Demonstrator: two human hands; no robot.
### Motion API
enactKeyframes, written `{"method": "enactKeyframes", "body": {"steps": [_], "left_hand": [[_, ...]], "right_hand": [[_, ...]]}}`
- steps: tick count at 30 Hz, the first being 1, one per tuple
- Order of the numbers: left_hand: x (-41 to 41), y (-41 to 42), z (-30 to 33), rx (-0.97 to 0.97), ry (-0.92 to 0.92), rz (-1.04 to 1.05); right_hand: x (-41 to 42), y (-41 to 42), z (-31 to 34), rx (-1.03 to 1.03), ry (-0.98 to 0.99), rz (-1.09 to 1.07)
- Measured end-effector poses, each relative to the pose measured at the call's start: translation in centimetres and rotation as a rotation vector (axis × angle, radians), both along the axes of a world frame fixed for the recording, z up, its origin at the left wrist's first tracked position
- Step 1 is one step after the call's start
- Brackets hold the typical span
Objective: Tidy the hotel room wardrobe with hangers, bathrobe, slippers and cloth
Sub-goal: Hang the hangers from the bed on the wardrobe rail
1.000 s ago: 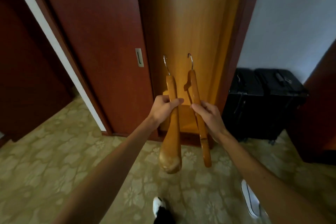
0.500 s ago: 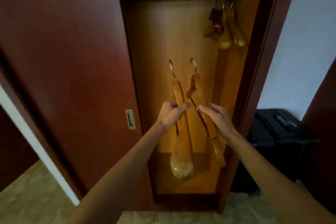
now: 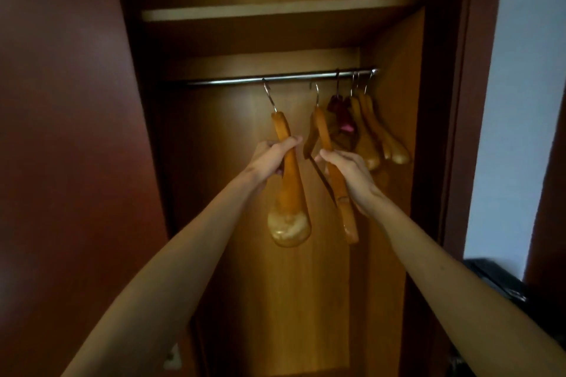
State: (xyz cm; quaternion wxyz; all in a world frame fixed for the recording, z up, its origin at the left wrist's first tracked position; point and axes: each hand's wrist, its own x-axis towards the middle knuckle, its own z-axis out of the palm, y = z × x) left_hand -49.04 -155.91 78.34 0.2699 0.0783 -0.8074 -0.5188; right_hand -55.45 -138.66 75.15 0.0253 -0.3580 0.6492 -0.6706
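Two hands (image 3: 309, 162) grip hangers (image 3: 289, 180); hooks just under rail (image 3: 275, 79).

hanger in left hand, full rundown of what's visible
The left-hand hanger looks like glossy honey-coloured wood with a metal hook. It is seen end-on, its broad rounded shoulder end nearest the camera. The left hand grips it below the neck. Its hook tip reaches the chrome rail; whether it has caught is unclear.

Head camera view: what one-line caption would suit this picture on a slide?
Two hands, left and right, each lift a wooden hanger to the wardrobe rail, beside hangers already hung.
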Motion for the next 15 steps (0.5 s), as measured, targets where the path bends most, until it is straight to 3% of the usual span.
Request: {"method": "enactKeyframes", "body": {"steps": [10,15], "left_hand": [[-11.6,-4.4,7.5,-0.121,0.007,-0.005],[-15.7,-6.5,8.5,-0.163,0.002,-0.044]], "right_hand": [[-9.3,-5.9,6.7,-0.087,0.078,-0.008],[-13.2,-8.8,7.6,-0.149,-0.002,-0.022]]}}
